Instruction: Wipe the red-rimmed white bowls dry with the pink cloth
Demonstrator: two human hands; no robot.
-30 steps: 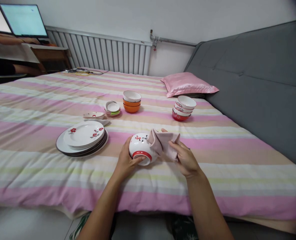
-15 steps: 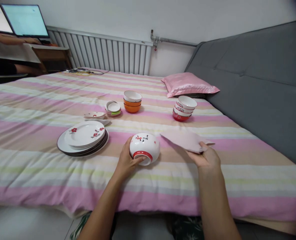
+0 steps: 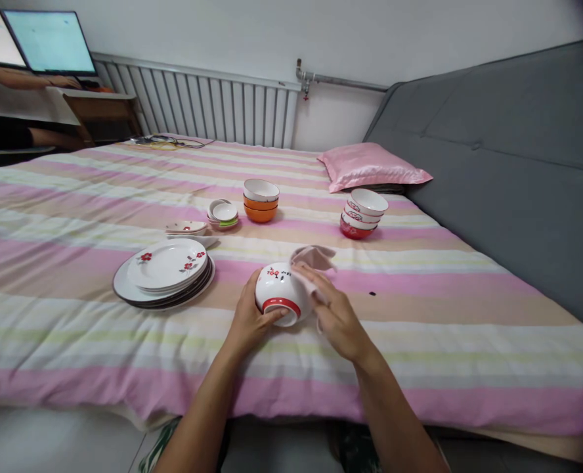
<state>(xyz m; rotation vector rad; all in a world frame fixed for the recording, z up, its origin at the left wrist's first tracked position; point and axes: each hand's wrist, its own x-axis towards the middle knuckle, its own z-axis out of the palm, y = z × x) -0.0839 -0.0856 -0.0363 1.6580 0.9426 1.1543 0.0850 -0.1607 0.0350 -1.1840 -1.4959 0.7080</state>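
My left hand (image 3: 251, 314) grips a white bowl (image 3: 276, 286) with red flowers, dark writing and a red ring round its foot. The bowl is tipped so its base faces me, and my thumb lies on the foot. In my right hand (image 3: 335, 315) is a pale pink cloth (image 3: 314, 257), pressed to the right side of the bowl. To the left lies a stack of plates (image 3: 166, 266), the top one white with red flowers.
Behind are small dishes (image 3: 186, 227), little bowls (image 3: 223, 213), orange bowls (image 3: 260, 203) and stacked red-and-white bowls (image 3: 363, 213). A pink pillow (image 3: 373, 165) rests by the grey headboard (image 3: 493, 144). At far left a person's arm (image 3: 16, 80) reaches along a desk (image 3: 99, 98).
My right hand has brought the cloth leftward from beside the bowl onto its right side. A small dark spot now shows on the bedspread where the cloth was. The left hand stays put.
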